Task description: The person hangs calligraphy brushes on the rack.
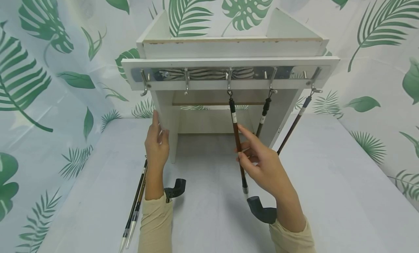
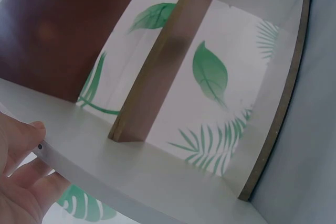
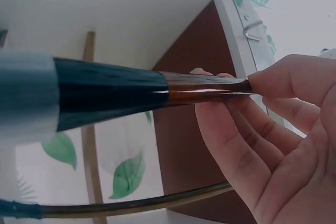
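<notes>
My right hand (image 1: 262,162) pinches the brown handle of a calligraphy brush (image 1: 236,131), thumb on one side and fingers on the other. Its top loop is on the middle hook of the rail (image 1: 203,74), and its pale tip points down. In the right wrist view, the dark lower part of that brush (image 3: 110,93) crosses close to the camera. My left hand (image 1: 157,147) is at the left side panel of a white shelf unit (image 1: 232,48). The left wrist view shows its thumb and fingers on either side of that panel's edge (image 2: 94,169).
Two more brushes hang right of the held one: a nearer brush (image 1: 264,114) and an outer brush (image 1: 294,125). Brushes (image 1: 135,205) lie on the pale table (image 1: 88,209) beside my left forearm. Two hooks at the rail's left carry nothing. Leaf-patterned cloth (image 1: 78,78) stands behind.
</notes>
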The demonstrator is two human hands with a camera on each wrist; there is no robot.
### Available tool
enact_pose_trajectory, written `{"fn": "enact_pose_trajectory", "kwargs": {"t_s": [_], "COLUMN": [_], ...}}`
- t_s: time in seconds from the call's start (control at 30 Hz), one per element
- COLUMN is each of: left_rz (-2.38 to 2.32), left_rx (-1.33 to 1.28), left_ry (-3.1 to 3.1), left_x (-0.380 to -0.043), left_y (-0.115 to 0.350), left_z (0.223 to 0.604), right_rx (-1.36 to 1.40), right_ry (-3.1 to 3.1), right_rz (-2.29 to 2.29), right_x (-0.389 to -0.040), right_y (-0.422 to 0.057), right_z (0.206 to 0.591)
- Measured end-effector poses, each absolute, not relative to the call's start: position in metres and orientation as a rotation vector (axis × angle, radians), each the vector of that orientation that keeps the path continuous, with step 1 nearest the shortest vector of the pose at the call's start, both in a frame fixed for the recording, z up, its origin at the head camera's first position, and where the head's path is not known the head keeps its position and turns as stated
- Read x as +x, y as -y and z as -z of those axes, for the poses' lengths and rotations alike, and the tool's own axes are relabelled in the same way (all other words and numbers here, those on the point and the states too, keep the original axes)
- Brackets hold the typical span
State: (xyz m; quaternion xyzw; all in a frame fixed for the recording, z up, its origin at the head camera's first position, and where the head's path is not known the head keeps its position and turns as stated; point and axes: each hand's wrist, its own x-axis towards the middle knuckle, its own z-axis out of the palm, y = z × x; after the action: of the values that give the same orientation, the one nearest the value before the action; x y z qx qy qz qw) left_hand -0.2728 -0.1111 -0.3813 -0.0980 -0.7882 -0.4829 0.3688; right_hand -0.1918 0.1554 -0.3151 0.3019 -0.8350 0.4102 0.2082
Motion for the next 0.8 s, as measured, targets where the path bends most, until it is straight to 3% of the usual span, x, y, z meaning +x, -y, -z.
{"fn": "enact_pose_trajectory", "kwargs": {"t_s": [0.8], "left_rz": [1.214], "left_rx": [-0.262], "left_ry": [2.014], "left_x": [-0.2738], "left_y": [0.1114], "left_z": [0.3828], "right_rx": [0.763], "right_ry": [2.278], "right_rz": [-1.03], "right_x": [-0.1936], "right_y": [-0.1534], "right_z": [0.3163]}}
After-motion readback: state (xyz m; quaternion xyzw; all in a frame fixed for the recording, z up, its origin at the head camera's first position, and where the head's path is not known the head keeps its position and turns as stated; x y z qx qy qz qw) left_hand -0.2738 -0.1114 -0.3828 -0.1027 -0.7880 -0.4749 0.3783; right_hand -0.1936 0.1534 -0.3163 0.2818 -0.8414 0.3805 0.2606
